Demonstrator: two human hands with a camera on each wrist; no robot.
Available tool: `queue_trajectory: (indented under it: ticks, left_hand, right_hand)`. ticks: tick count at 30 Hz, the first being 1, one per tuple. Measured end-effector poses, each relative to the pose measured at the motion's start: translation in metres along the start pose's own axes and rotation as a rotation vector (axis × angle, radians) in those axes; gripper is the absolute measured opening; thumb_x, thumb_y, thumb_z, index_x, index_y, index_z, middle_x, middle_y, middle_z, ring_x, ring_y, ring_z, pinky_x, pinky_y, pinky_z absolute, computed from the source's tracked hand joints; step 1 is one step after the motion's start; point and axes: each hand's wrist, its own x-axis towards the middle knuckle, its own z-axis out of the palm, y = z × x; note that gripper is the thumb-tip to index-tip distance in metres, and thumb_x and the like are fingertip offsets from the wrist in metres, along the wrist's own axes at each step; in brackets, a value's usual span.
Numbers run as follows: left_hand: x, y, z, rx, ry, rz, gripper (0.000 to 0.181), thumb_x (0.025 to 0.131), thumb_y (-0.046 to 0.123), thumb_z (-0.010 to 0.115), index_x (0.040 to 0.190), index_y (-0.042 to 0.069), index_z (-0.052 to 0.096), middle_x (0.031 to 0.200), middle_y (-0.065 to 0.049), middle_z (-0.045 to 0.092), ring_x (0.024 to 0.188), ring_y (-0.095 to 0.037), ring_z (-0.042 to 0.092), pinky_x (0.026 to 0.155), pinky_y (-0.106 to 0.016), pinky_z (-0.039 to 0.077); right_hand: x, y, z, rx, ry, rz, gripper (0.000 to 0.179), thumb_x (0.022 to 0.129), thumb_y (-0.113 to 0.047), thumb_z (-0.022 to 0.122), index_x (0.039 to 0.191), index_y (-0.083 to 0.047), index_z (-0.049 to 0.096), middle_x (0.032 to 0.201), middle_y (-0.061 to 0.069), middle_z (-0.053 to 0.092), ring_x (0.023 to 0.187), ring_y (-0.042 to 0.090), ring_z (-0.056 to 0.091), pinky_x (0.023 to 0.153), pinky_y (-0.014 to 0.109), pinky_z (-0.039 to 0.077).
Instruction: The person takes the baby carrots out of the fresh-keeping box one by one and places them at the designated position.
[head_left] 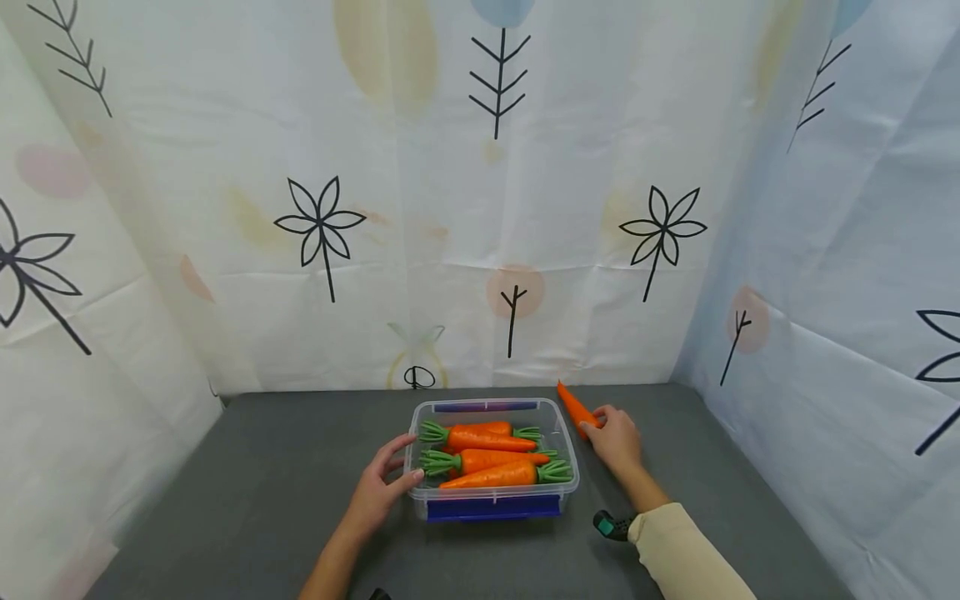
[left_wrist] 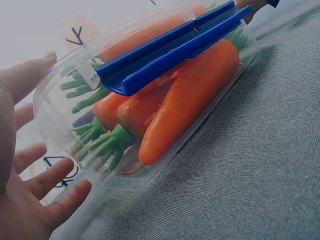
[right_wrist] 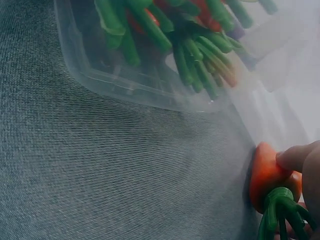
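A clear plastic box (head_left: 493, 492) with blue clips holds several orange carrots (head_left: 498, 437) with green tops. My left hand (head_left: 377, 486) is at the box's left end, its thumb by the rim near the front corner. In the left wrist view, the fingers (left_wrist: 52, 177) of that hand spread beside the clear wall. Beyond the box's back right corner, my right hand (head_left: 617, 437) grips another carrot (head_left: 573, 407), whose tip points toward the back wall. Its green top (right_wrist: 282, 205) shows in the right wrist view, partly covered by the hand.
The box stands on a grey cloth-covered table (head_left: 300, 467). White curtains (head_left: 420, 292) with plant drawings hang at the back and on both sides. A dark strap device (head_left: 613, 527) sits at the right wrist, by the cream sleeve (head_left: 682, 550).
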Motion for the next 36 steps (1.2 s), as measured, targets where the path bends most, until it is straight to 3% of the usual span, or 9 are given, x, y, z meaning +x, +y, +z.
queue_trajectory:
  ticks: [6, 13, 26, 31, 36]
  left_hand:
    - [-0.001, 0.001, -0.001, 0.01, -0.004, -0.013, 0.052, 0.088, 0.016, 0.072, 0.137, 0.014, 0.053, 0.148, -0.016, 0.039, 0.121, -0.043, 0.05, 0.089, -0.053, 0.049]
    - [-0.001, 0.0, 0.0, 0.003, -0.002, -0.008, 0.052, 0.088, 0.016, 0.071, 0.137, 0.014, 0.053, 0.148, -0.016, 0.039, 0.121, -0.043, 0.05, 0.089, -0.055, 0.048]
    - [-0.001, -0.001, -0.002, 0.002, 0.001, 0.0, 0.052, 0.089, 0.015, 0.071, 0.138, 0.014, 0.053, 0.148, -0.017, 0.04, 0.12, -0.043, 0.051, 0.089, -0.055, 0.049]
    - [-0.002, -0.002, -0.001, -0.001, 0.0, 0.002, 0.052, 0.089, 0.014, 0.071, 0.138, 0.013, 0.053, 0.148, -0.017, 0.039, 0.12, -0.042, 0.051, 0.089, -0.055, 0.049]
    - [-0.002, -0.001, -0.001, -0.014, 0.001, 0.011, 0.053, 0.088, 0.012, 0.071, 0.138, 0.012, 0.053, 0.148, -0.017, 0.04, 0.121, -0.042, 0.051, 0.089, -0.055, 0.048]
  right_hand:
    - [-0.001, -0.001, 0.001, -0.019, -0.013, 0.005, 0.035, 0.085, -0.025, 0.075, 0.105, 0.002, 0.065, 0.085, 0.016, 0.058, 0.07, 0.029, 0.055, 0.064, 0.046, 0.046]
    - [0.0, -0.005, -0.005, -0.046, -0.037, -0.008, 0.043, 0.086, -0.03, 0.075, 0.11, 0.004, 0.063, 0.099, 0.023, 0.062, 0.082, 0.036, 0.059, 0.072, 0.051, 0.048]
    - [-0.001, -0.015, -0.004, -0.001, -0.228, -0.02, 0.041, 0.089, -0.031, 0.07, 0.114, 0.001, 0.064, 0.09, 0.012, 0.067, 0.069, 0.022, 0.06, 0.059, 0.037, 0.049]
    - [0.002, -0.011, -0.007, 0.017, -0.205, 0.017, 0.041, 0.088, -0.029, 0.071, 0.112, 0.003, 0.063, 0.086, 0.013, 0.066, 0.066, 0.023, 0.056, 0.058, 0.037, 0.046]
    - [0.006, -0.006, -0.012, -0.032, -0.189, 0.028, 0.042, 0.088, -0.03, 0.07, 0.111, 0.003, 0.063, 0.094, 0.019, 0.067, 0.074, 0.03, 0.059, 0.065, 0.044, 0.048]
